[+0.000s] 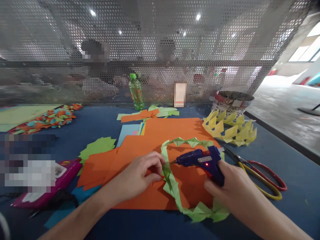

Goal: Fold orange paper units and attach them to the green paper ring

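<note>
My right hand (231,190) grips a blue glue gun (201,160) with its red light on. The nozzle points left at a ring of folded green paper triangles (175,190) lying on orange paper sheets (175,131). My left hand (140,175) pinches the green ring at its left side, right by the nozzle tip. Both forearms reach in from the bottom of the view over the blue table (100,116).
A yellow folded-paper ring (231,130) and scissors with red and yellow handles (260,173) lie to the right. A green bottle (136,91), a woven basket (232,101), coloured paper scraps (47,118) and a pink packet (50,185) stand around. A perforated metal screen (150,50) closes the back.
</note>
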`<action>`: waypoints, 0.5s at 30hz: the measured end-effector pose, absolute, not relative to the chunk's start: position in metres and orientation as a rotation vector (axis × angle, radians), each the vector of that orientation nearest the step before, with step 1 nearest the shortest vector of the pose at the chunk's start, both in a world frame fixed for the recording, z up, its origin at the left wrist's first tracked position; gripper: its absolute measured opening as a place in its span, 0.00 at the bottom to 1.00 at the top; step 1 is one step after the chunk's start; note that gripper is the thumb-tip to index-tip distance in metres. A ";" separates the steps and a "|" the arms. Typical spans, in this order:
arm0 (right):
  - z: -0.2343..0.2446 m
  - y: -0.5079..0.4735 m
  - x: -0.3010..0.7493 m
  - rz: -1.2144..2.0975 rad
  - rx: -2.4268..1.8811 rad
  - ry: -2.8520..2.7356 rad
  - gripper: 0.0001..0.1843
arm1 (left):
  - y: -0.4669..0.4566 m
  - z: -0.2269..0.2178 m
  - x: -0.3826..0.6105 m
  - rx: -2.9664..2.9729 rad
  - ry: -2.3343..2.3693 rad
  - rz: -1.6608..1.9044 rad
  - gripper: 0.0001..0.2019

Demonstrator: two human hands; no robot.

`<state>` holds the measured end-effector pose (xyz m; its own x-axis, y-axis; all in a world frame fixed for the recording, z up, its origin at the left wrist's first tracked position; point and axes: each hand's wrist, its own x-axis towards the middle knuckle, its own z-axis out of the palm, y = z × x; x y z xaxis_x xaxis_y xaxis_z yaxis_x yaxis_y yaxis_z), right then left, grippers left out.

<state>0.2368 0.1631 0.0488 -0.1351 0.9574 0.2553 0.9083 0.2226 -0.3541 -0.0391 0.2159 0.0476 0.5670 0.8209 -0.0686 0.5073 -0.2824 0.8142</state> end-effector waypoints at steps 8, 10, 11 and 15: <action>0.057 0.166 0.240 0.216 -1.762 -2.020 0.14 | 0.221 0.041 -0.036 1.898 1.157 0.512 0.07; 0.059 0.165 0.239 0.234 -1.761 -2.008 0.14 | 0.222 0.041 -0.033 1.934 1.187 0.509 0.08; 0.060 0.165 0.239 0.244 -1.764 -2.004 0.14 | 0.222 0.041 -0.031 1.954 1.205 0.502 0.08; 0.062 0.164 0.239 0.290 -1.778 -1.988 0.13 | 0.221 0.043 -0.025 2.002 1.257 0.484 0.07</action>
